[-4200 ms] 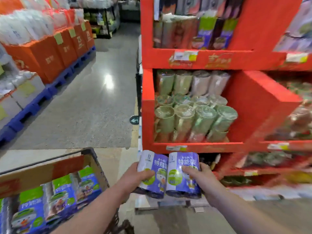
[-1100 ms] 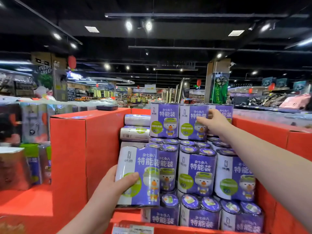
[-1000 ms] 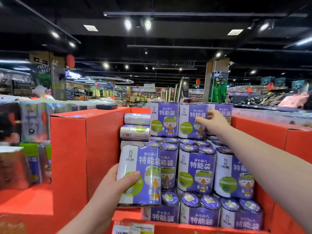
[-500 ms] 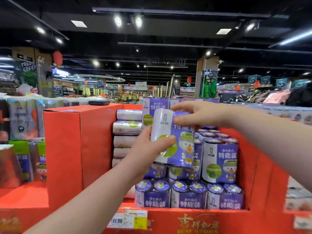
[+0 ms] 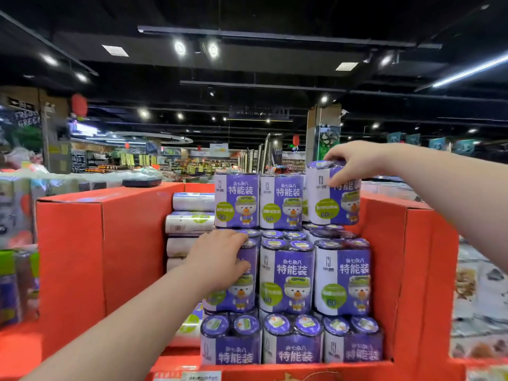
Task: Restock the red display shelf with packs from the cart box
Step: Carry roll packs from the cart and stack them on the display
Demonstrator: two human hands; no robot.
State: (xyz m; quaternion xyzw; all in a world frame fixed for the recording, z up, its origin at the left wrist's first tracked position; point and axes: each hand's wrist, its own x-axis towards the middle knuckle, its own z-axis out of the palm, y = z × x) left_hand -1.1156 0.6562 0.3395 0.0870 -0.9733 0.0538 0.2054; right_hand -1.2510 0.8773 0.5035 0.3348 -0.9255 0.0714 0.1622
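The right grip grasps the top pack, long axis vertical, label facing camera; the left grip clasps the upright middle-row pack.

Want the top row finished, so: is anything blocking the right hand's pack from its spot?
Nothing visible does. The right hand grips the pack by its top at the top row's right end, beside two standing packs; only the middle row's lids lie under it.
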